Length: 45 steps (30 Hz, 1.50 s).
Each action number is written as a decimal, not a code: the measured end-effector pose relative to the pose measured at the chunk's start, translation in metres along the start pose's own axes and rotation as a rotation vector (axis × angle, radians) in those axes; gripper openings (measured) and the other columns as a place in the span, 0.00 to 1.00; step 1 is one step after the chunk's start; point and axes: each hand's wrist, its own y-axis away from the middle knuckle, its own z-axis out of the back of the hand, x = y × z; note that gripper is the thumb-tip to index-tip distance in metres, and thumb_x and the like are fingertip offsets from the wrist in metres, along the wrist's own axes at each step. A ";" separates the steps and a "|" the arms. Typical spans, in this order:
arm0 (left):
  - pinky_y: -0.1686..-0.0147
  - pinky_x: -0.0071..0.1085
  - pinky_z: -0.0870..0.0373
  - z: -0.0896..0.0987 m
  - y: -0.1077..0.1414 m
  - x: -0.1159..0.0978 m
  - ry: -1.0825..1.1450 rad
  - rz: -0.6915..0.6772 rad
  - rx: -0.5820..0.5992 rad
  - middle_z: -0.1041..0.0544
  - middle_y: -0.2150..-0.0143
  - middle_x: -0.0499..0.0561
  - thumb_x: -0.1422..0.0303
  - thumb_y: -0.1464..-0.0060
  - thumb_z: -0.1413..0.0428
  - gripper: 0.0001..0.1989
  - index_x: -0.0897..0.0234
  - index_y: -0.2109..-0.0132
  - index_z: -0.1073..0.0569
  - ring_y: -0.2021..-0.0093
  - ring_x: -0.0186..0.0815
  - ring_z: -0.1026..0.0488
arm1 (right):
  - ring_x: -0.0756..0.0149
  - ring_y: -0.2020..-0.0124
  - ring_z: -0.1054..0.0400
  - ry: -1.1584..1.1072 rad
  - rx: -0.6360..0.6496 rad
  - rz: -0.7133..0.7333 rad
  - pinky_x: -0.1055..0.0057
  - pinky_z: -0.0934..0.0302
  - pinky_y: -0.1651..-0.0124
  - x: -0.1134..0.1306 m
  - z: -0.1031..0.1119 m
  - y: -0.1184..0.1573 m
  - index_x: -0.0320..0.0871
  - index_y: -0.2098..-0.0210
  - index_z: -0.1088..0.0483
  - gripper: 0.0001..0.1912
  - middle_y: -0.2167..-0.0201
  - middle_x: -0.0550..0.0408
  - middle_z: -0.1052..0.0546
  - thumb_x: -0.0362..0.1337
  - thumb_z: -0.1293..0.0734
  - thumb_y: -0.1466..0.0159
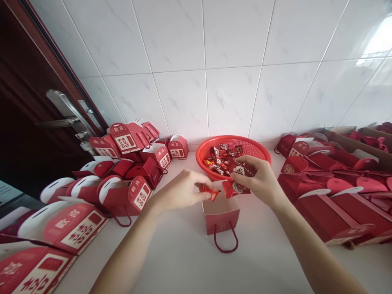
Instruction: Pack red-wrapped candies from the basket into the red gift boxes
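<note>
An open red box [222,218] with a dark red rope handle stands on the white table, its inside facing up. Over its left edge, my left hand [186,190] pinches a small orange-red wrapped candy [212,193]. My right hand [259,179] holds large red candy packets [237,188] between thumb and fingers, above the box's right side. Just behind both hands sits a red plastic basket [200,157] with several small wrapped candies [216,157] in it.
Several red and white boxes [125,194] stand at the left, near a dark door [27,81] with a metal handle. More red boxes [333,208] fill the right side. A white tiled wall [183,98] rises behind the table [183,261].
</note>
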 end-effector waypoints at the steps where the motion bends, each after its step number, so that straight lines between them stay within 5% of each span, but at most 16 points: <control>1: 0.63 0.29 0.29 -0.002 -0.001 0.000 -0.044 -0.006 0.039 0.17 0.63 0.46 0.70 0.46 0.40 0.06 0.58 0.62 0.18 0.63 0.38 0.21 | 0.68 0.74 0.37 0.005 0.001 -0.002 0.72 0.42 0.74 -0.001 -0.001 0.000 0.41 0.65 0.26 0.11 0.74 0.57 0.26 0.36 0.29 0.48; 5: 0.66 0.30 0.30 -0.011 -0.005 -0.001 -0.129 -0.047 0.042 0.17 0.66 0.47 0.74 0.45 0.44 0.10 0.58 0.63 0.18 0.66 0.37 0.22 | 0.68 0.75 0.37 0.023 0.002 0.006 0.72 0.41 0.74 -0.003 -0.007 0.001 0.41 0.65 0.26 0.10 0.75 0.58 0.27 0.36 0.30 0.48; 11: 0.54 0.33 0.25 -0.014 -0.004 -0.009 0.196 0.006 -0.217 0.17 0.52 0.52 0.62 0.37 0.46 0.15 0.61 0.49 0.20 0.53 0.41 0.21 | 0.68 0.75 0.35 0.022 -0.088 0.040 0.72 0.40 0.73 -0.002 -0.017 0.007 0.42 0.64 0.27 0.10 0.73 0.57 0.25 0.37 0.30 0.45; 18: 0.57 0.32 0.23 -0.024 -0.008 -0.012 0.414 0.076 -0.199 0.17 0.58 0.50 0.62 0.44 0.37 0.18 0.61 0.47 0.23 0.59 0.38 0.20 | 0.66 0.72 0.33 -0.059 -0.224 0.055 0.70 0.38 0.70 -0.002 -0.027 0.012 0.43 0.61 0.27 0.14 0.72 0.56 0.25 0.42 0.27 0.44; 23: 0.58 0.34 0.21 -0.020 -0.010 -0.009 0.461 0.069 -0.288 0.19 0.57 0.51 0.63 0.42 0.40 0.14 0.62 0.50 0.24 0.60 0.38 0.20 | 0.71 0.75 0.39 -0.266 -0.144 -0.024 0.73 0.43 0.74 -0.002 -0.022 0.010 0.44 0.65 0.28 0.14 0.75 0.60 0.30 0.46 0.25 0.44; 29: 0.58 0.32 0.21 -0.017 -0.010 -0.005 0.396 0.044 -0.448 0.21 0.54 0.53 0.59 0.42 0.40 0.18 0.60 0.47 0.25 0.55 0.39 0.22 | 0.65 0.65 0.30 -0.558 0.033 -0.144 0.69 0.33 0.62 -0.002 -0.018 0.007 0.45 0.63 0.26 0.14 0.66 0.55 0.23 0.46 0.25 0.42; 35: 0.56 0.32 0.24 -0.021 -0.013 0.000 0.307 -0.004 -0.504 0.21 0.49 0.53 0.57 0.38 0.44 0.16 0.60 0.49 0.24 0.53 0.39 0.23 | 0.59 0.57 0.26 -0.575 0.113 -0.196 0.65 0.31 0.55 0.002 -0.013 0.006 0.46 0.61 0.26 0.16 0.60 0.53 0.21 0.47 0.25 0.43; 45: 0.50 0.33 0.26 -0.025 -0.015 0.002 0.284 -0.025 -0.619 0.20 0.49 0.53 0.58 0.37 0.45 0.15 0.61 0.50 0.23 0.50 0.39 0.24 | 0.65 0.62 0.27 -0.667 0.228 -0.254 0.67 0.31 0.57 0.003 -0.006 0.006 0.46 0.61 0.23 0.14 0.60 0.55 0.21 0.44 0.23 0.45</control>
